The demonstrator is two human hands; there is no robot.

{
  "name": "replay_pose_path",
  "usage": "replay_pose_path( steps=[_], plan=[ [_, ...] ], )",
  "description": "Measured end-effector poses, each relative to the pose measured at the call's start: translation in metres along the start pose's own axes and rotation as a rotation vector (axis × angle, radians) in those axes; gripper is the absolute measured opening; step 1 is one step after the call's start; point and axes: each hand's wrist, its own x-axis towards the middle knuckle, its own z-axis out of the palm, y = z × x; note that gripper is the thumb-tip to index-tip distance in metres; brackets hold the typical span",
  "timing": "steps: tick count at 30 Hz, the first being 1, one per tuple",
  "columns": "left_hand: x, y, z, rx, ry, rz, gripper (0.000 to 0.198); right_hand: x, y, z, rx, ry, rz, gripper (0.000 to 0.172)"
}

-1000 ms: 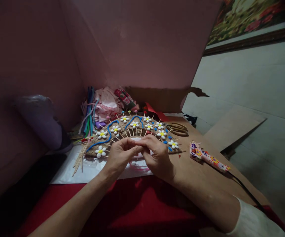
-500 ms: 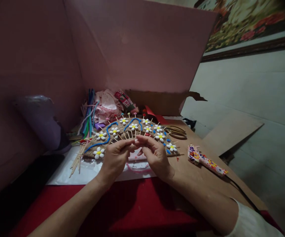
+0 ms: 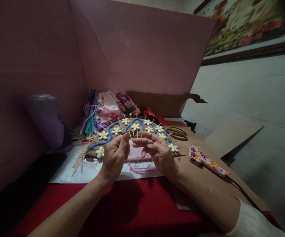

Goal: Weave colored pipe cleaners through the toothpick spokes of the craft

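An arched craft piece wound in brown twine stands on the table, with white-and-yellow flowers, blue wavy lines and short sticks along its edges. In front of it, my left hand is closed, thumb pressed against curled fingers; whatever it may pinch is hidden. My right hand is close by on the right, its fingers stretched out and apart, with nothing visible in it. Both hands cover part of the arch's lower middle. Below and between them, a pink pipe cleaner lies on a white sheet.
To the right are a flower-patterned glue gun with a black cord and dark-handled scissors. Thin wooden sticks and coloured pipe cleaners lie left. Crumpled pink material sits behind. A purple bag-like object stands far left.
My hands, fingertips together before, have come apart. The left fingers have curled into a closed grip, while the right fingers have straightened and spread. The view has shifted slightly.
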Motion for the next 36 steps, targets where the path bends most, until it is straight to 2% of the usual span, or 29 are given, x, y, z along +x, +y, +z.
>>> replay_pose_path(
  steps=[2,6,9,14,18,22,24,28,31,36],
  plan=[
    [0.0003,0.0002,0.0003,-0.083,-0.022,-0.050,0.040,0.0008,0.0009,-0.0014,0.008,0.027,0.000,0.037],
    [0.0018,0.0016,0.0011,-0.194,-0.084,-0.165,0.021,0.0023,0.0026,-0.0035,0.039,0.037,-0.019,0.027],
    [0.0023,0.0029,0.0016,-0.248,-0.091,-0.166,0.014,0.0033,0.0026,-0.0042,0.086,0.022,-0.010,0.031],
    [0.0031,0.0026,0.0014,-0.265,-0.046,-0.190,0.017,0.0043,0.0002,-0.0044,0.112,0.002,0.034,0.048],
    [0.0044,0.0015,-0.0007,-0.192,0.005,-0.175,0.016,0.0044,-0.0026,-0.0029,0.130,0.003,0.052,0.051],
    [0.0057,-0.0014,-0.0030,-0.149,0.032,-0.157,0.040,0.0047,-0.0044,-0.0018,0.147,0.025,0.056,0.052],
    [0.0060,-0.0024,-0.0034,-0.128,0.030,-0.148,0.042,0.0048,-0.0047,-0.0016,0.128,0.036,0.062,0.054],
    [0.0060,-0.0004,-0.0023,-0.126,0.058,-0.142,0.021,0.0049,-0.0035,-0.0025,0.091,0.029,0.058,0.054],
    [0.0062,0.0020,-0.0010,-0.192,0.047,-0.169,0.016,0.0050,-0.0006,-0.0037,0.042,0.048,0.027,0.054],
    [0.0056,0.0020,0.0005,-0.252,-0.025,-0.253,0.018,0.0008,0.0039,-0.0016,-0.263,0.167,-0.167,0.032]
  ],
)
